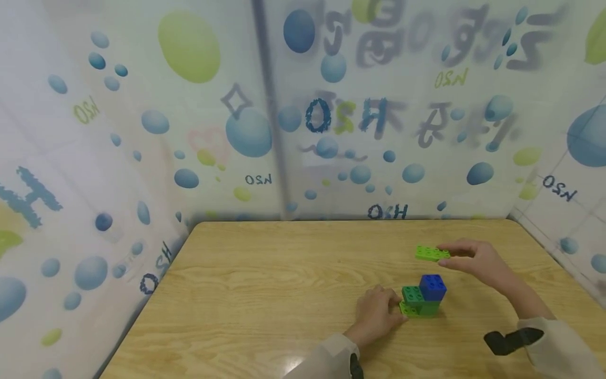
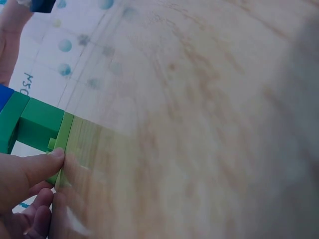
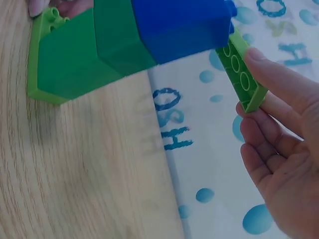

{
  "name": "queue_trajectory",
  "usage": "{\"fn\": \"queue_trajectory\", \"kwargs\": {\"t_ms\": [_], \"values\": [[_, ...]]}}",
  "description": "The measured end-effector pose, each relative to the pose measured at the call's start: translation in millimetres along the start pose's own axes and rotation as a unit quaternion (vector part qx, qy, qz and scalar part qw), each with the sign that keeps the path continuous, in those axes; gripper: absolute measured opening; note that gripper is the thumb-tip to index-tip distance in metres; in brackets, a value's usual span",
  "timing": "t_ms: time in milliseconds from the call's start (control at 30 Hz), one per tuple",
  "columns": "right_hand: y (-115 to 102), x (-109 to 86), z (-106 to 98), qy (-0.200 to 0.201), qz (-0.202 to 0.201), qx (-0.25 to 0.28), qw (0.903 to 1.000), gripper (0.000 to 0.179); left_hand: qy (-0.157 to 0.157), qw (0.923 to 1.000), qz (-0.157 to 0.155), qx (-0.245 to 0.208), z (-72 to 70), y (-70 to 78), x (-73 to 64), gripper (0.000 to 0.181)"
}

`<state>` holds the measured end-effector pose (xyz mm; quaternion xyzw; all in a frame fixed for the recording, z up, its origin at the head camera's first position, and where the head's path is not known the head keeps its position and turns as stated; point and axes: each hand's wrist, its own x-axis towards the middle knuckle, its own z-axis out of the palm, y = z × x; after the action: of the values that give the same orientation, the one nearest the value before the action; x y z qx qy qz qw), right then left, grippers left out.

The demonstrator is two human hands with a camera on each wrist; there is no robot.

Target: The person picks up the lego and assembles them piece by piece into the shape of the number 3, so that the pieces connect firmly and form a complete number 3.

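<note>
A small stack of toy building bricks stands on the table: a light green plate at the bottom, green bricks above it, and a blue brick on top at the right. My left hand pinches the bottom plate's left end between thumb and fingers, as the left wrist view shows. Held in the air behind the stack is a second light green plate, its far end free. My right hand grips that plate by its right end; its hollow underside shows in the right wrist view.
The wooden table reaches back to a wall printed with blue and green bubbles and letters. Side walls flank it left and right. Dark straps sit on the sleeves at both wrists.
</note>
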<state>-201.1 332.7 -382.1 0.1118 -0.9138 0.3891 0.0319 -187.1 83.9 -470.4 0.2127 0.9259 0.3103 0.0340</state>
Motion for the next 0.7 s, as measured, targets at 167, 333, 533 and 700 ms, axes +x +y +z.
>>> {"fn": "queue_trajectory", "kwargs": {"t_ms": [167, 333, 533, 700], "values": [[-13, -5.6, 2, -0.019, -0.011, -0.002, 0.9997, 0.041, 0.0, 1.0, -0.001, -0.003, -1.0, 0.2, -0.4, 0.03], [-23, -12.3, 5, -0.024, -0.015, -0.003, 0.9996, 0.04, -0.002, 1.0, 0.001, -0.006, -1.6, 0.2, -0.8, 0.03], [-27, -19.6, 10, -0.022, -0.04, -0.002, 0.999, 0.037, -0.004, 1.0, 0.001, -0.006, -2.3, 0.9, -1.2, 0.03], [-27, -23.1, 15, -0.018, -0.046, 0.003, 0.9988, 0.038, -0.007, 0.9999, -0.002, -0.011, -2.0, 0.7, -0.3, 0.03]]}}
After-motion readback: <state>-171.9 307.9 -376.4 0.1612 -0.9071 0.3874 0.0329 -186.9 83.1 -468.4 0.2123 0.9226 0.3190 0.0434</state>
